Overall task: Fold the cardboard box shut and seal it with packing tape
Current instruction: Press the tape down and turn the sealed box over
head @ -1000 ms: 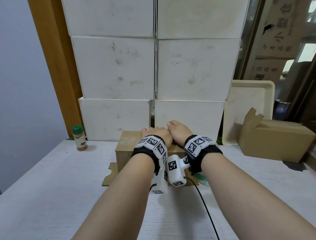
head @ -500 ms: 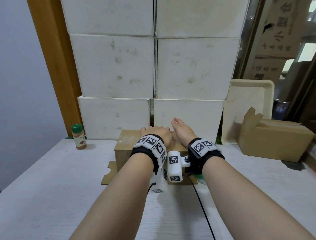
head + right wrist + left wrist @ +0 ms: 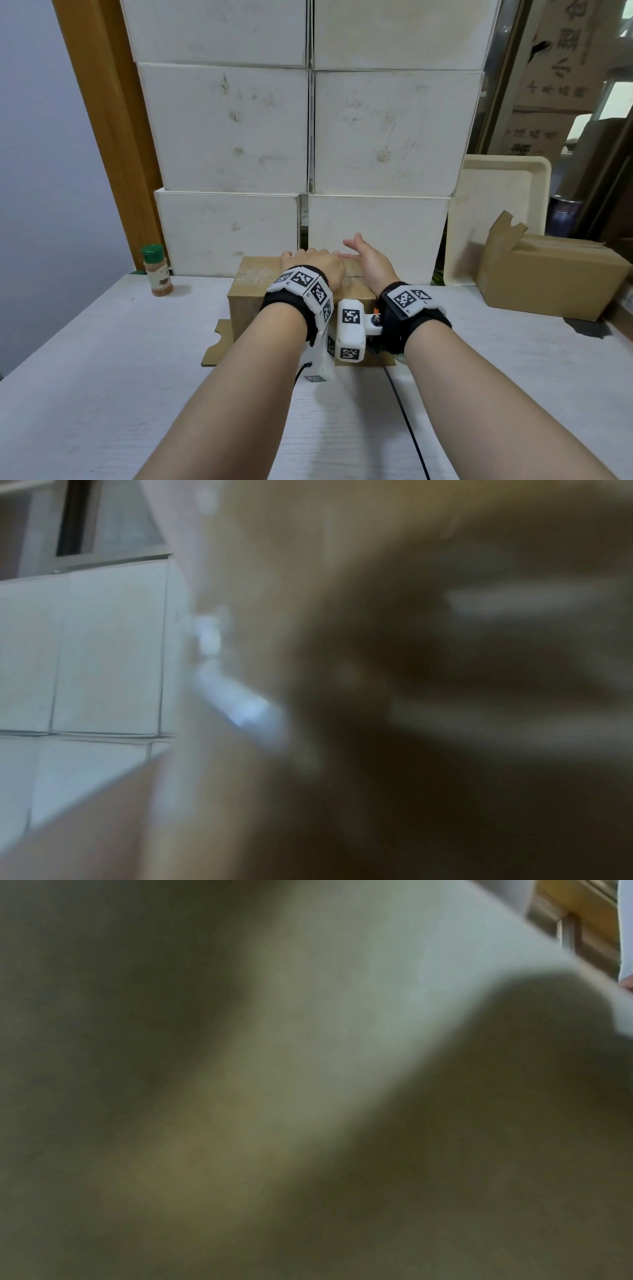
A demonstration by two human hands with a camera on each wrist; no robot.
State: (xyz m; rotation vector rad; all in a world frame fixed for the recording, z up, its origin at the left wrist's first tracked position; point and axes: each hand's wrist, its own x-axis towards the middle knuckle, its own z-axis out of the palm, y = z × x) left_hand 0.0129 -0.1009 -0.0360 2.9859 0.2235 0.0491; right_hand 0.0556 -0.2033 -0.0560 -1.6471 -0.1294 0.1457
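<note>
The box (image 3: pixel 301 294) sits on the desk (image 3: pixel 137 377), long axis left to right. The left hand (image 3: pixel 313 265) lies flat on top, fingers straight; the right hand (image 3: pixel 368 262) is tilted on edge just beside it, fingers straight above the lid.

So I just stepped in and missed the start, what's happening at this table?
A person is closing a small cardboard box on the white table. The left hand lies flat on the box top, holding it down. The right hand is open, tilted on edge beside it, thumb up, over the top. No tape roll is clearly visible. A second cardboard box and a spice jar stand aside.
</note>
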